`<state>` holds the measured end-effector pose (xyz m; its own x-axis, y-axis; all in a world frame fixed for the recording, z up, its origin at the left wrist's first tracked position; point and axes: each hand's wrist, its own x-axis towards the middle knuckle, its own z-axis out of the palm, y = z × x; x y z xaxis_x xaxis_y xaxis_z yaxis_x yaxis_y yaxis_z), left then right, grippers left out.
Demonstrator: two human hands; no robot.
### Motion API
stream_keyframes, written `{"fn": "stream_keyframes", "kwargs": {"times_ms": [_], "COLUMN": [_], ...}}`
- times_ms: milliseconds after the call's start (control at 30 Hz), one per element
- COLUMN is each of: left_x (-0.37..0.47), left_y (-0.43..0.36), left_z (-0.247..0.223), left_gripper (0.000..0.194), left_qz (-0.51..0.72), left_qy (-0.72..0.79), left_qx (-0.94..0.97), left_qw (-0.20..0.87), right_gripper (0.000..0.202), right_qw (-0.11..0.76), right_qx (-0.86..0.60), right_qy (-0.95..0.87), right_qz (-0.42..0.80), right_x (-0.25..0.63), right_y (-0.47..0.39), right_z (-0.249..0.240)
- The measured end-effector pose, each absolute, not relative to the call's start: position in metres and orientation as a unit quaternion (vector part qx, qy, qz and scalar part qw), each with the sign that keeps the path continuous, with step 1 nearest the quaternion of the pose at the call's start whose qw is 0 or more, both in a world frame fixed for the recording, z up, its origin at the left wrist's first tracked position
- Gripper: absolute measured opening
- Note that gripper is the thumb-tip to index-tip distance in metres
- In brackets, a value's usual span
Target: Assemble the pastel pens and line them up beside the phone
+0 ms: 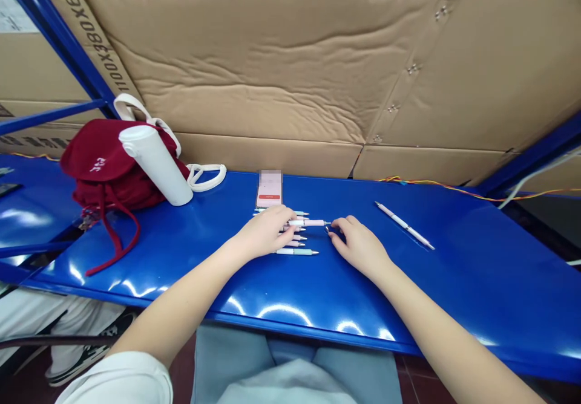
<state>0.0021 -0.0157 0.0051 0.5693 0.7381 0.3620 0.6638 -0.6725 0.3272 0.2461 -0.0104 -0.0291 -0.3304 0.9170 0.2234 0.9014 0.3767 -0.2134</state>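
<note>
My left hand (267,232) is closed around a pink-and-white pen (313,223), held level above the table with one end pointing right. Beneath and beside that hand lie several pens in a stack of rows, among them a white-and-mint pen (297,251) nearest me. My right hand (358,245) is at the pen's right end, thumb and forefinger curled in a pinch. Something small shows at those fingertips, too small to name. Away to the right, a single white pen (403,225) lies slanted on the table.
A phone (270,189) lies behind the pens on the blue table (218,210). At left are a dark red backpack (109,162) and a white bottle (157,165) leaning against it. Cardboard (272,59) walls the back, with wires (445,184) along its foot. Another person's shoe (91,349) shows lower left.
</note>
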Motion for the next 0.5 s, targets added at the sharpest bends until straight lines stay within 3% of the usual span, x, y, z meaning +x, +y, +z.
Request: {"fn": "stream_keyframes", "kwargs": {"times_ms": [500], "left_x": [0.0022], "left_y": [-0.0142], "left_z": [0.0019], "left_gripper": [0.016], "left_qz": [0.224], "left_qy": [0.399], "left_qx": [0.886], "left_qw": [0.068], "right_gripper": [0.015], "right_qw": [0.168], "right_qx": [-0.531], "right_qy": [-0.830], "right_qz": [0.018], "right_x": [0.2409], "right_y": [-0.0071], "right_z": [-0.0359]}}
